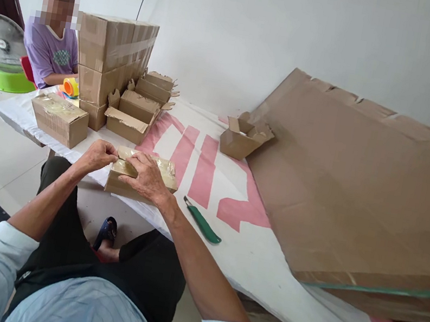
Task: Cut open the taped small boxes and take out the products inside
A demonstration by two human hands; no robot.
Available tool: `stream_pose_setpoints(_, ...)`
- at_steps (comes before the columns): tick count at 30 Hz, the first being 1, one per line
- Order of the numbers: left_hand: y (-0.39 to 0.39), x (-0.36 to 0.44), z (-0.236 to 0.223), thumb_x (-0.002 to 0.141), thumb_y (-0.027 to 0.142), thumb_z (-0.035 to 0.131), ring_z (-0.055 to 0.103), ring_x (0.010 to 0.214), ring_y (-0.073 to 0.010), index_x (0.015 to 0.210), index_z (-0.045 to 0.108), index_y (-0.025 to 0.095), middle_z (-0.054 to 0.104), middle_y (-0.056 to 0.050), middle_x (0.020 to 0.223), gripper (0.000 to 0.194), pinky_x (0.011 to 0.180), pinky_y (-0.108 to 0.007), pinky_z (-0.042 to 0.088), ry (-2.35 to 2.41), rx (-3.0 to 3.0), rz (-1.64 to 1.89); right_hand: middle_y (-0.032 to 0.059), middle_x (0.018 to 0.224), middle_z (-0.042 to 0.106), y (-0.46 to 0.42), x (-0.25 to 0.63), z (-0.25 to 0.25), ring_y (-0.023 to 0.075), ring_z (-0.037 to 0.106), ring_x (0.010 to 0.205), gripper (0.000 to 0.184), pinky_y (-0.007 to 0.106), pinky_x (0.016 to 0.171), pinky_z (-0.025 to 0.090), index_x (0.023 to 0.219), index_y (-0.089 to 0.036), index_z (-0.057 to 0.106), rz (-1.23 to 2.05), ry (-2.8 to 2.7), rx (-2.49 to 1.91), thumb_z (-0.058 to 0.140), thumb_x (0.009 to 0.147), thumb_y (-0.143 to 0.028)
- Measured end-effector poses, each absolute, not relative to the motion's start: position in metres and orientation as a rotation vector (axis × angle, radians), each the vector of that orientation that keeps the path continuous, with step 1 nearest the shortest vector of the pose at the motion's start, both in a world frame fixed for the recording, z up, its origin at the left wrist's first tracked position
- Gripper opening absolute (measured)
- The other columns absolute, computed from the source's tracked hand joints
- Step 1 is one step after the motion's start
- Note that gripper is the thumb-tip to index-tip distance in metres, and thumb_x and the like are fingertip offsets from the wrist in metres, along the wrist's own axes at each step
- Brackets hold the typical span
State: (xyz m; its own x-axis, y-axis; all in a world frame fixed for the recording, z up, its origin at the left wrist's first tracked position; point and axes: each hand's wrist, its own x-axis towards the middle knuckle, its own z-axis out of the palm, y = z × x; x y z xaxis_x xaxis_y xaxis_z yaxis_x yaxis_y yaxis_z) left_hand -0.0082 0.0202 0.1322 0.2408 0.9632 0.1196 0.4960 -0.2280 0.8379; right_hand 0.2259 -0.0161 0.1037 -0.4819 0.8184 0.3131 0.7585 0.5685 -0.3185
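A small cardboard box [166,172] with shiny clear tape over its top lies at the table's near edge. My left hand [97,156] pinches at the box's upper left end; whether tape or a flap is between the fingertips is too small to tell. Across the top of the same box lies my right hand [148,178], its fingers bent over the box and its thumb against the near side. A utility knife [204,224] with a green handle rests on the table to the right, blade pointing towards the box.
Taped boxes [114,45] are stacked at the back left, beside open boxes [129,116]. A taped box [59,118] sits left. Another open box [244,135] leans near a big cardboard carton [357,196]. A person [52,51] sits behind the stack, near yellow tape rolls [71,86].
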Motion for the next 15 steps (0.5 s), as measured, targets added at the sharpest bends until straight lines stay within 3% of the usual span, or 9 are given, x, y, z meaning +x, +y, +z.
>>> stream_pose_setpoints(5, 0.019, -0.004, 0.138, 0.071, 0.022, 0.068, 0.062, 0.070, -0.0190, 0.065, 0.074, 0.020, 0.067, 0.000, 0.062, 0.009, 0.066, -0.029, 0.044, 1.401, 1.924, 0.872, 0.0192, 0.172, 0.061, -0.008, 0.243, 0.109, 0.0462, 0.053, 0.158, 0.088, 0.063, 0.133, 0.044, 0.166, -0.026, 0.067, 0.179, -2.381, -1.314, 0.094, 0.093, -0.067)
stream_pose_setpoints(8, 0.016, -0.004, 0.139, 0.073, 0.023, 0.068, 0.063, 0.069, -0.0189, 0.068, 0.076, 0.020, 0.069, -0.001, 0.064, 0.009, 0.066, -0.029, 0.044, 1.402, 1.889, 0.913, 0.0199, 0.178, 0.055, -0.005, 0.256, 0.113, 0.0468, 0.049, 0.164, 0.106, 0.063, 0.134, 0.042, 0.174, -0.026, 0.058, 0.220, -2.390, -1.397, 0.097, 0.087, -0.071)
stream_pose_setpoints(15, 0.014, -0.006, 0.140, 0.070, 0.025, 0.078, 0.062, 0.057, -0.0160, 0.069, 0.076, 0.019, 0.067, 0.001, 0.058, 0.006, 0.060, -0.028, 0.047, 1.409, 1.687, 0.888, 0.0183, 0.177, 0.056, -0.006, 0.258, 0.107, 0.0479, 0.047, 0.165, 0.106, 0.068, 0.137, 0.037, 0.172, -0.030, 0.059, 0.227, -2.418, -1.437, 0.098, 0.083, -0.071)
